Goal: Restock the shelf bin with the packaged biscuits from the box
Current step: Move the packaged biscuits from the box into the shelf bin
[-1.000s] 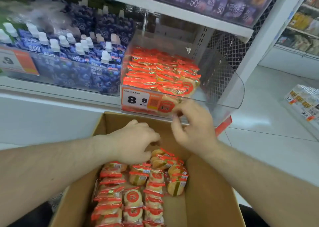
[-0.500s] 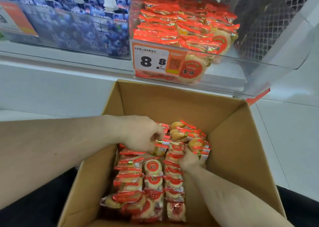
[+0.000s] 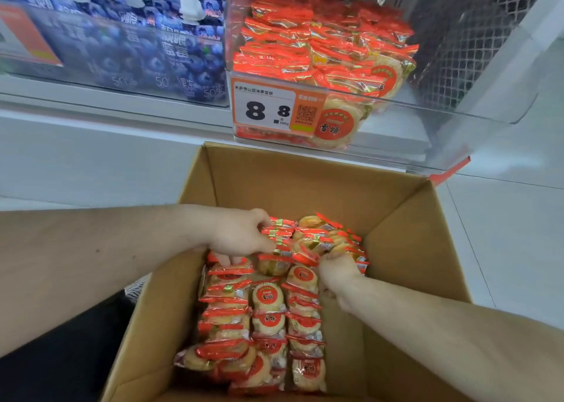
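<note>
An open cardboard box (image 3: 399, 233) sits below the shelf, with rows of red-and-gold biscuit packs (image 3: 268, 304) standing in its left half. Both my hands are down inside it. My left hand (image 3: 241, 236) curls round a bunch of packs at the far end of the rows. My right hand (image 3: 335, 270) grips several packs (image 3: 332, 239) beside it, fingers buried among them. Above the box, the clear shelf bin (image 3: 451, 117) holds a pile of the same biscuit packs (image 3: 320, 44) behind an orange 8.8 price tag (image 3: 268, 108).
A neighbouring clear bin (image 3: 128, 50) of blue spouted pouches stands left of the biscuit bin. Dark wire mesh (image 3: 476, 35) backs the shelf at the right. White floor tiles (image 3: 503, 218) lie right of the box. The box's right half shows bare cardboard.
My right hand came down from the bin's front edge into the box and closed on packs. My view tilted down and closer. My left hand stayed on the far packs.
</note>
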The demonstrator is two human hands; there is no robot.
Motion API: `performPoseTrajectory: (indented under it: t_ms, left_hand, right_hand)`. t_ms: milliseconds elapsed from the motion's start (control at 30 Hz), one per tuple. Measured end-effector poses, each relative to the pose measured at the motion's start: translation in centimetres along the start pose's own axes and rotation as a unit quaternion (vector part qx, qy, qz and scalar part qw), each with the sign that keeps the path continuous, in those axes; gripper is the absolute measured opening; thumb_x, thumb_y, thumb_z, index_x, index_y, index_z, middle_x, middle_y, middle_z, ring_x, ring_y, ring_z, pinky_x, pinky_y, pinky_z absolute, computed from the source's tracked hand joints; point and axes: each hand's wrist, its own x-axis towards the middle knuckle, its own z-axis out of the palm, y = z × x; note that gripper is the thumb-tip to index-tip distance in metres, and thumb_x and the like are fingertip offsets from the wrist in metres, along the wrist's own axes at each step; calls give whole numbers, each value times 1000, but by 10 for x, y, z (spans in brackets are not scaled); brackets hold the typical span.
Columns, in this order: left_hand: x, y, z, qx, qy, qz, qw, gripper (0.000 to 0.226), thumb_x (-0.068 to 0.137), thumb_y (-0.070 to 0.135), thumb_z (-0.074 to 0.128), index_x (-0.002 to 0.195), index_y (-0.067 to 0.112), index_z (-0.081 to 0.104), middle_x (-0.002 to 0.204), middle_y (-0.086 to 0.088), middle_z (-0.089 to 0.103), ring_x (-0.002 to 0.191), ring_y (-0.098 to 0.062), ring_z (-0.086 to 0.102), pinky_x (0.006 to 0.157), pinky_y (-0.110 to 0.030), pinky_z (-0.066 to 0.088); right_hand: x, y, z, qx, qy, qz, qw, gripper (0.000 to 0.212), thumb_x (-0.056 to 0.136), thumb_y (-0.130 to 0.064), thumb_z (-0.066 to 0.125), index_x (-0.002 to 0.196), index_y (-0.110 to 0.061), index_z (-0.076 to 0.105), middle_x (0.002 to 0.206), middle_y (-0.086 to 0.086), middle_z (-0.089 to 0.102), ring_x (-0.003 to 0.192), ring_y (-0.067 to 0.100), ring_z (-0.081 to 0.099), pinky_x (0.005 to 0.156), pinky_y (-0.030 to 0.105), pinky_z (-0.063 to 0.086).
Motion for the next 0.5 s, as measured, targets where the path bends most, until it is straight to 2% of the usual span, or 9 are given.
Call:
performPoseTrajectory:
  t_ms: [67, 133, 167, 233, 300, 400, 467, 500]
  left_hand:
    - [1, 0, 0, -120, -21, -34, 992, 64, 96, 53, 45, 149, 28, 19, 133, -16, 53, 100, -28, 65, 85, -37, 56]
    - [-3, 2, -2, -255, -25, -44, 966, 66, 92, 60, 47, 147, 42, 15, 139, -21, 47, 92, -31, 66, 80, -42, 58]
    - [-2, 3, -2, -311, -16, -35, 950, 66, 92, 57, 51, 146, 45, 17, 138, -21, 47, 90, -33, 67, 78, -42, 58]
    - [4, 3, -4, -400, 27, -4, 916, 66, 91, 37, 64, 142, 46, 23, 131, -17, 53, 85, -31, 71, 70, -38, 60]
    - [7, 1, -6, -419, 64, 26, 905, 68, 88, 14, 69, 136, 43, 31, 117, -14, 62, 78, -25, 73, 67, -34, 61]
    - [12, -9, -10, -383, 103, 22, 918, 63, 88, -2, 63, 127, 41, 38, 99, -16, 68, 72, -20, 73, 70, -34, 61]
    - [15, -15, -11, -344, 116, 22, 932, 64, 88, -4, 61, 126, 41, 38, 99, -17, 67, 70, -18, 73, 69, -33, 61]
    - [17, -17, -11, -326, 121, 27, 937, 65, 87, -5, 61, 126, 42, 38, 98, -16, 66, 71, -18, 73, 69, -32, 61]
  right_hand:
    - [-27, -17, -2, 61, 4, -56, 997, 20, 95, -7, 50, 79, -18, 53, 77, 8, 55, 61, 16, 48, 46, 24, 38]
    - [-51, -38, -3, 92, -7, -142, 985, 19, 89, -4, 60, 77, -19, 56, 70, 4, 56, 59, 17, 48, 49, 26, 39]
    - [-58, -47, -3, 98, -20, -181, 978, 19, 88, -3, 61, 77, -19, 56, 69, 3, 56, 60, 18, 49, 53, 28, 41]
    - [-69, -62, -1, 98, -49, -240, 965, 18, 88, 0, 58, 80, -16, 58, 69, 4, 55, 62, 18, 50, 60, 33, 43]
    - [-71, -66, 0, 90, -62, -265, 958, 20, 88, 4, 54, 87, -16, 60, 70, 4, 56, 61, 17, 53, 61, 32, 46]
    - [-50, -55, 1, 127, -30, -213, 968, 34, 84, 6, 51, 104, -19, 61, 75, 8, 62, 58, 18, 56, 55, 31, 46]
    - [-17, -36, 5, 119, 49, -130, 983, 34, 86, 3, 48, 112, -16, 59, 79, 11, 64, 61, 21, 55, 53, 30, 43]
    - [2, -23, 8, 69, 90, -82, 990, 30, 89, -2, 46, 114, -14, 58, 88, 12, 67, 67, 22, 57, 57, 30, 45]
